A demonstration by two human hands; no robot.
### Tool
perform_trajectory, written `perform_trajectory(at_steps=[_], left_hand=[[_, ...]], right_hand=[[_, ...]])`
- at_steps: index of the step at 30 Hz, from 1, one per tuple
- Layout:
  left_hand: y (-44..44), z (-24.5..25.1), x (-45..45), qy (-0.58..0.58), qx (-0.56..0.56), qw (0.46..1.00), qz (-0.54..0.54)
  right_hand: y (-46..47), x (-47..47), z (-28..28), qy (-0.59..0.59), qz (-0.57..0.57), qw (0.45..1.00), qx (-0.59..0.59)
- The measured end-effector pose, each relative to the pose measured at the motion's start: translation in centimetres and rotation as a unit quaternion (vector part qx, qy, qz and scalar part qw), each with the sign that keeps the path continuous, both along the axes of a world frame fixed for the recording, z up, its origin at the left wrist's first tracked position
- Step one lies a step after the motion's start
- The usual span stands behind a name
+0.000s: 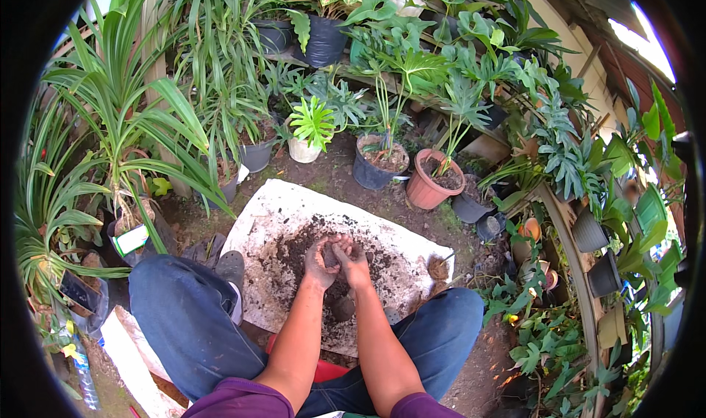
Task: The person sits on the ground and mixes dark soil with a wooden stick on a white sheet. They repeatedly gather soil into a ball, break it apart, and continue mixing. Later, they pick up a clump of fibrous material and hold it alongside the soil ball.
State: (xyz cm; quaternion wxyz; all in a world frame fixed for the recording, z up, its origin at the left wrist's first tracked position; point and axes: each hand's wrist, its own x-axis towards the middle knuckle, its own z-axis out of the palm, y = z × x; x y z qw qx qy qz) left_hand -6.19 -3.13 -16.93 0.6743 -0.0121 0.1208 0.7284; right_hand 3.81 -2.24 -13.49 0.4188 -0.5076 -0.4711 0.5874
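Both hands meet over a white sheet (pixel 256 208) strewn with dark soil (pixel 292 244). My left hand (pixel 321 261) is cupped around a rounded clump of soil (pixel 331 257). My right hand (pixel 353 255) presses against the same clump from the other side, its fingers near the left fingertips. Soil coats the skin of both hands. Below them, between the forearms, a dark rounded lump (pixel 343 309) rests on the sheet. A brown fibrous clump (pixel 438 267) lies at the sheet's right corner.
Beyond the sheet stand a black pot (pixel 375 170), a terracotta-coloured pot (pixel 427 189) and a white pot (pixel 303 149), all planted. Long-leaved potted plants crowd the left. A plastic bottle (pixel 85 371) is at the lower left. Hanging pots (pixel 590 230) line the right.
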Motion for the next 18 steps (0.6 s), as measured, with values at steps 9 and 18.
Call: perform_trajectory(at_steps=[9, 18], left_hand=[[0.8, 0.2, 1.7, 0.003, 0.103, 0.994, 0.02], [0.6, 0.1, 2.0, -0.102, 0.023, 0.994, 0.034]], right_hand=[[-1.5, -1.4, 3.0, -0.127, -0.015, 0.991, 0.044], [-1.8, -0.6, 3.8, 0.03, 0.03, 0.995, -0.089]])
